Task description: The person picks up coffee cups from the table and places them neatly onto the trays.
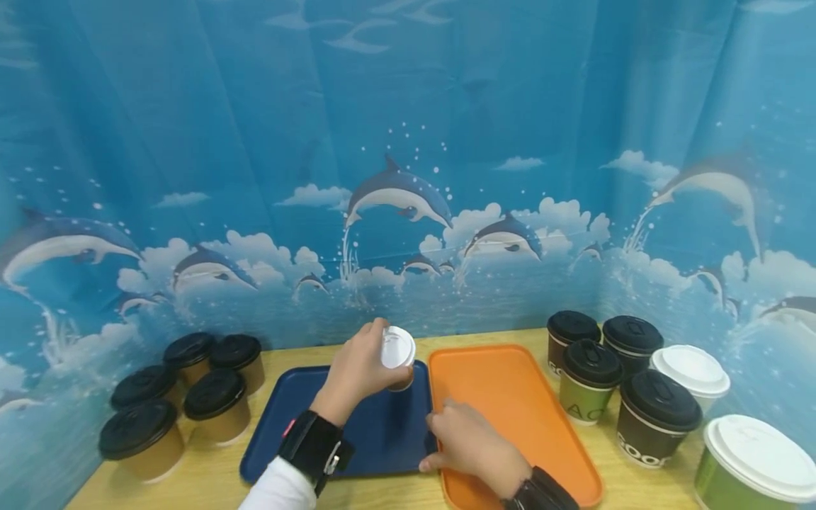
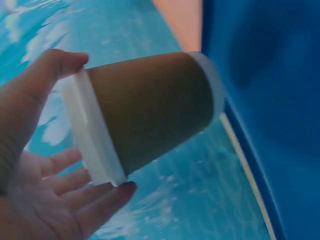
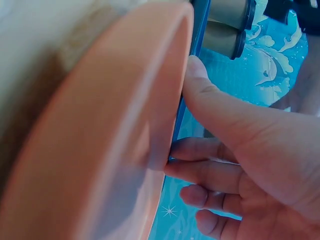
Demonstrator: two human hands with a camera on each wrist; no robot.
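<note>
My left hand [image 1: 362,363] grips a brown paper cup [image 2: 152,110] by its white lid [image 1: 398,347]. In the head view the cup is over the blue tray [image 1: 344,446], its lid toward the camera. The left wrist view has the thumb on one side of the lid and fingertips on the other, with the cup's base free. My right hand [image 1: 468,443] lies where the blue tray meets the orange tray [image 1: 510,397]. Its thumb [image 3: 205,82] and fingertips [image 3: 182,167] touch the adjoining rims, spread apart along them.
Several brown cups with black lids [image 1: 217,404] stand left of the blue tray. Right of the orange tray are black and green cups with black lids [image 1: 656,418], and cups with white lids [image 1: 746,453]. A dolphin-printed curtain [image 1: 395,234] hangs behind the wooden table [image 1: 363,496].
</note>
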